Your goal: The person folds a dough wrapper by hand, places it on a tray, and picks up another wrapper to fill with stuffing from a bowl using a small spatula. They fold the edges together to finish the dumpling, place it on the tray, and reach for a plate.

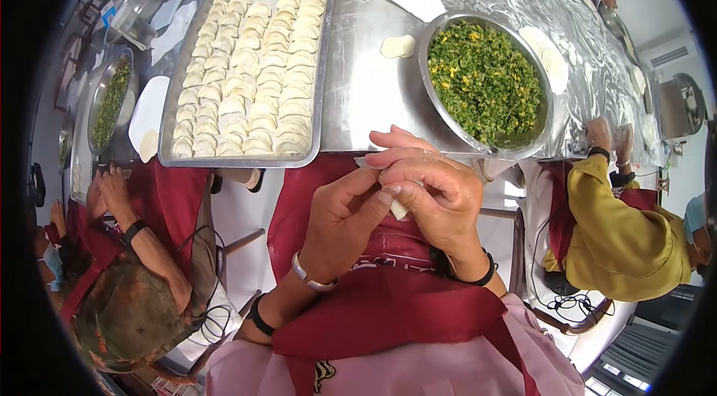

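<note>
Both hands meet just below the near edge of the steel tabletop [366,90], over a dark red apron [388,306]. The left hand [340,220] and the right hand [441,198] are closed together on a small pale dumpling [400,209], of which only a sliver shows between them; the left thumb and the right fingers [407,172] pinch it, the fingers curled tight with almost no gap.

Taking the round bowl of chopped green filling [485,82] as the landmark: the dumpling is just below its near rim, off the tabletop. A tray of folded dumplings [254,60], laid in rows, lies well to the left of the bowl. 1 loose dough wrapper [397,46] lies just left of the bowl, between it and the tray. A person in a yellow sleeve [612,224] sits to the right of the bowl.
</note>
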Tool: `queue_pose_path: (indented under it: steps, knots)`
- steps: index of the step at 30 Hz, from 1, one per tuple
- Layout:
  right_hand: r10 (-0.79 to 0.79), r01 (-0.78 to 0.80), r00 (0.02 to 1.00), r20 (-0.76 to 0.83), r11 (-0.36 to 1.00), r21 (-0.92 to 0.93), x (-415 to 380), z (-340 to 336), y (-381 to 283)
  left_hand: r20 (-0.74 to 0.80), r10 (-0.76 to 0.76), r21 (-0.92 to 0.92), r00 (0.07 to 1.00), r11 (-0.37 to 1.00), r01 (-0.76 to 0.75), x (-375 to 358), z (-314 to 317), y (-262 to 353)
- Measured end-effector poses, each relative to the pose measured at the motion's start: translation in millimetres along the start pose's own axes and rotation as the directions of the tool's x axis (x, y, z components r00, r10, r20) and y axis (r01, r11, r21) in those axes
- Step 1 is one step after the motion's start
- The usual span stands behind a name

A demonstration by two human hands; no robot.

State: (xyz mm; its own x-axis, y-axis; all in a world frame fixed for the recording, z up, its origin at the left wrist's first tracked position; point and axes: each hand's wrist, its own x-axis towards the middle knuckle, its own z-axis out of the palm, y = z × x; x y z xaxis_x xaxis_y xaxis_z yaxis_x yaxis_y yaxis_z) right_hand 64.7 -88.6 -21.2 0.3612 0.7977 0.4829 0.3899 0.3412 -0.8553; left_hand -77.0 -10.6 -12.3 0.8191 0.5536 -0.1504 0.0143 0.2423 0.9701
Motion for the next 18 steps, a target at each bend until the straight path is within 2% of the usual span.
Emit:
queue_pose_path:
  steps: [1,4,7,10,13,16,18]
  knots:
    - [-0.012,0.012,1.000,0.009,1.000,-0.006,-0.7,-0.2,-0.3,0.013,-0.032,0.015,0.999,0.999,0.032,-1.5,-0.8,0.6]
    - [-0.048,0.050,0.997,0.066,0.998,-0.026,-5.8,-1.2,4.4,0.006,0.013,-0.053,1.000,0.999,-0.012,-3.5,1.0,-5.2]
    - [0.027,-0.028,0.996,0.086,1.000,0.011,-6.3,0.5,-1.0,-0.010,0.023,-0.106,1.000,0.994,-0.024,-4.8,0.8,-12.1]
    - [0.159,-0.130,0.983,-0.092,0.957,0.261,-9.7,11.6,-5.7,-0.064,0.102,-0.177,0.993,0.978,-0.112,-4.2,7.0,-9.2]
    - [0.171,-0.140,0.980,-0.104,0.957,0.254,-9.3,13.9,-8.0,-0.074,0.110,-0.169,0.991,0.978,-0.122,-5.2,6.5,-8.3]
    - [0.037,-0.036,0.999,-0.003,0.977,0.212,-12.3,8.0,6.4,-0.082,0.108,-0.170,0.991,0.978,-0.121,-7.7,8.4,-6.2]
    - [0.021,-0.023,0.999,0.043,0.999,0.039,-10.5,2.6,6.8,0.008,0.069,-0.193,0.998,0.979,-0.067,-8.3,1.3,-5.5]
